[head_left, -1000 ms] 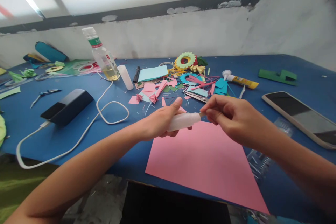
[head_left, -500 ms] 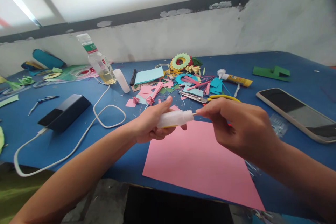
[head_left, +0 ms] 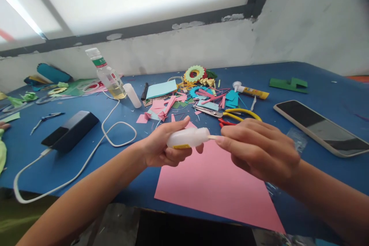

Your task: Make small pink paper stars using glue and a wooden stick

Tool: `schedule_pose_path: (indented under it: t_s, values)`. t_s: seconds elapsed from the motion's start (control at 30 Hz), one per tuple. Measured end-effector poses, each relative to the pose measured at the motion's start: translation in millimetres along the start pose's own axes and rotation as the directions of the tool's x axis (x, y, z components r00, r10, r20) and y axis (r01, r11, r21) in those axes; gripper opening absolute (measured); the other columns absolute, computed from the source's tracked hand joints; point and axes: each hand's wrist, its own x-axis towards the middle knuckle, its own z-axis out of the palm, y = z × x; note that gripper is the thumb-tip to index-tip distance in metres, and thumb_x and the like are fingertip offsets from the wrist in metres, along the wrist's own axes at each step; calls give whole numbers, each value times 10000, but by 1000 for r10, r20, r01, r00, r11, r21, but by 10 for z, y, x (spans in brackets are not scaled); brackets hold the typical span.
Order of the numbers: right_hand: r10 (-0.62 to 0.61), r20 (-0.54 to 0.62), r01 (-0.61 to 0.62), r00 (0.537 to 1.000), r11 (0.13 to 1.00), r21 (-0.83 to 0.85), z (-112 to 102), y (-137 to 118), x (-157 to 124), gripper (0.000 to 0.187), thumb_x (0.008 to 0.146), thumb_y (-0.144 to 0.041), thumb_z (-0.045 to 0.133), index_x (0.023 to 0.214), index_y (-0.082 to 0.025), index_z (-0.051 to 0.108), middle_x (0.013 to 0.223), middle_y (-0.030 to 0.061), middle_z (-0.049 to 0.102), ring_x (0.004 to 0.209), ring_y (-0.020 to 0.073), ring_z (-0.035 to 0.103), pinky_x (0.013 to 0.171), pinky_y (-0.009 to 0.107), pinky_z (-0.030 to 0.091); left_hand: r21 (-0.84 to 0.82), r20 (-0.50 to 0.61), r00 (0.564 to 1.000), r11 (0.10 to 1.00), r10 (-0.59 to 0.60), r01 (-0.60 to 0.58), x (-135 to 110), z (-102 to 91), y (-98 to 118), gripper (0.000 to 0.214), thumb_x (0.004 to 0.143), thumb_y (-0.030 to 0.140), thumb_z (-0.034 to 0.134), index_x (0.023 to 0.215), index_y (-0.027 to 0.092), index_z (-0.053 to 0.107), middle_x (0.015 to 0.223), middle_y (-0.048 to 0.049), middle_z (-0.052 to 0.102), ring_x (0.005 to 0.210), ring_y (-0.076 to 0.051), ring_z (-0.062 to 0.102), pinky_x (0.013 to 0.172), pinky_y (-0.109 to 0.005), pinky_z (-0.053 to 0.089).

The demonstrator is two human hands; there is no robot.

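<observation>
Blue table (head_left: 288,77) is a mess, my left hand (head_left: 161,150) grips the glue bottle (head_left: 187,138) while my right hand (head_left: 256,150), now lower, pinches its nozzle (head_left: 212,137) over pink paper (head_left: 213,188).

A large square sheet of pink paper (head_left: 213,184) lies on the blue worktop (head_left: 288,80) at its near edge. Above the sheet's far side, the left hand (head_left: 161,148) holds a small translucent plastic glue bottle (head_left: 187,138) lying sideways, and the right hand (head_left: 259,150) meets its nozzle from the right. Behind the hands lie yellow-handled scissors (head_left: 230,113), and behind those a heap of coloured paper scraps (head_left: 198,92). A black-screened smartphone (head_left: 319,127) lies to the right, a black power bank (head_left: 70,130) with a white cable (head_left: 115,130) to the left.
</observation>
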Motion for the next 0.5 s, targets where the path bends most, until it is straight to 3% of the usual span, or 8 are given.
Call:
schedule_pose_path:
  t_s: [0.17, 0.37, 0.5]
  values:
    - [-32, 0, 32, 999, 989, 143, -59, 63, 45, 226, 864, -108, 400, 983, -248, 532, 783, 35, 688, 593, 137, 572, 569, 278, 478, 63, 48, 996, 996, -69, 66, -32, -11, 43, 697, 892, 543, 103, 730, 102, 618, 344, 67, 217, 253, -56, 71, 216, -163, 84]
    - [162, 79, -175, 984, 963, 206, -180, 124, -7, 269, 883, -131, 423, 1071, -295, 522, 820, 31, 644, 689, 147, 582, 616, 293, 493, 208, -17, 1000, 978, -18, 21, -121, -231, 148, 562, 861, 533, 312, 721, 92, 629, 328, 49, 276, 255, -55, 125, 212, -167, 122]
    - [113, 66, -124, 991, 972, 201, -238, 115, -49, 292, 864, -124, 457, 1096, -289, 526, 825, 42, 643, 682, 158, 576, 604, 315, 495, 259, -23, 1000, 966, 12, -6, -220, -319, 218, 519, 835, 525, 383, 724, 88, 640, 334, 50, 281, 270, -48, 117, 232, -174, 117]
